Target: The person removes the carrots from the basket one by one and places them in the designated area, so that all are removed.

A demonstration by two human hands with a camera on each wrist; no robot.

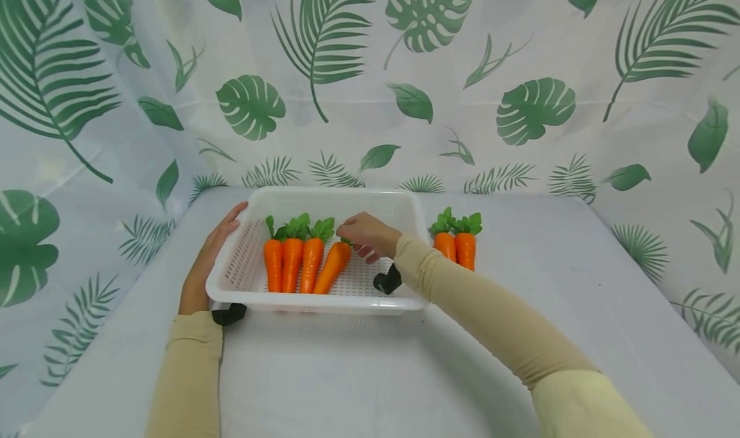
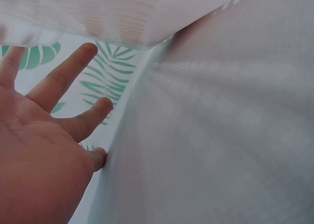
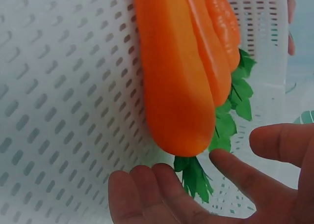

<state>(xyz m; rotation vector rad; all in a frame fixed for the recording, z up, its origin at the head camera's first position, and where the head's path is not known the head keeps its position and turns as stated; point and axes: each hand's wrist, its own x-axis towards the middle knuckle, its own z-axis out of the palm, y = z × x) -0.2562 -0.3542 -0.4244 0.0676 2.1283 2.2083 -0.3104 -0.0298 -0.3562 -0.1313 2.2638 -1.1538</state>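
Several orange carrots (image 1: 291, 264) with green leafy tops lie side by side in a white perforated plastic basket (image 1: 347, 304). The rightmost carrot (image 1: 333, 268) leans at a slant. My right hand (image 1: 370, 232) reaches into the basket by that carrot's top. In the right wrist view, its leaves (image 3: 194, 177) show between my spread fingers, and no grip is visible. My left hand (image 1: 216, 245) lies along the basket's left side, its fingertips at the rim. The left wrist view shows those fingers (image 2: 64, 76) stretched out and spread below the rim.
Two more carrots (image 1: 465, 248) lie on the table just right of the basket, partly hidden by my right sleeve. A pale cloth (image 1: 370, 374) covers the table. Behind and at the sides hangs a white curtain (image 1: 358, 130) printed with green leaves.
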